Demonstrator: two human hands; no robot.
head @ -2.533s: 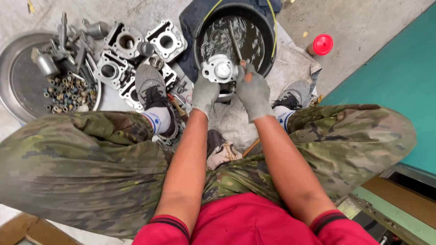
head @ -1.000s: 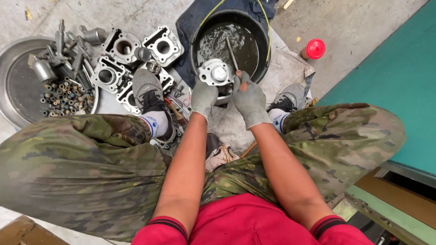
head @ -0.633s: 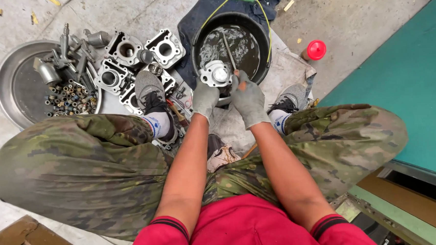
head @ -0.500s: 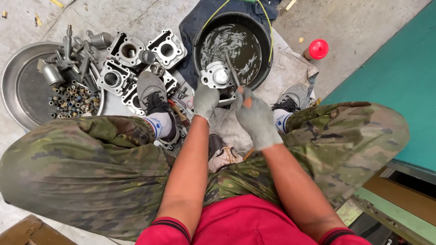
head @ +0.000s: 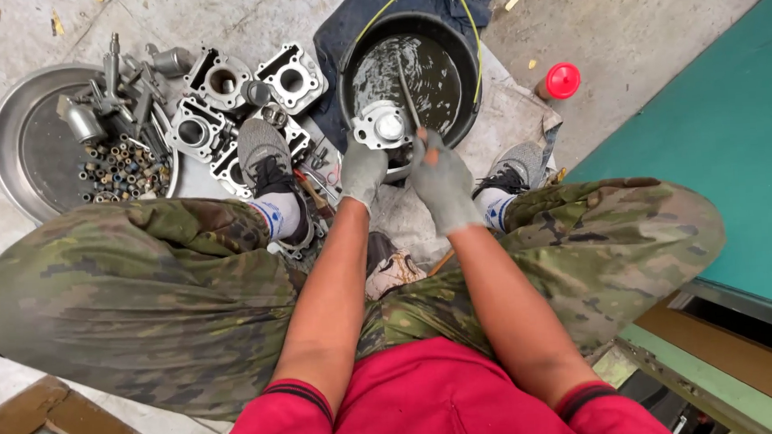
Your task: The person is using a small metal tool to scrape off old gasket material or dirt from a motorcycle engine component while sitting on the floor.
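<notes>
The left hand (head: 362,168), in a grey glove, has its grip closed on the lower edge of a round metal engine part (head: 383,125), which sits over the near rim of a black bucket (head: 349,62) at 12 o'clock from the seated person. The right hand (head: 441,180), also gloved, has its grip closed around the lower end of a thin rod (head: 407,93), possibly a brush, that slants up into the bucket's dark liquid just at 3 o'clock of the part. The two hands are close together, nearly touching. At 10 o'clock lies a round metal tray (head: 19,155) holding small bolts and fittings, with several finned engine cylinders (head: 221,80) beside it on the concrete floor. A red cap (head: 561,80) lies at 2 o'clock, well apart from the bucket. Grey shoes (head: 262,155) flank the hands.
</notes>
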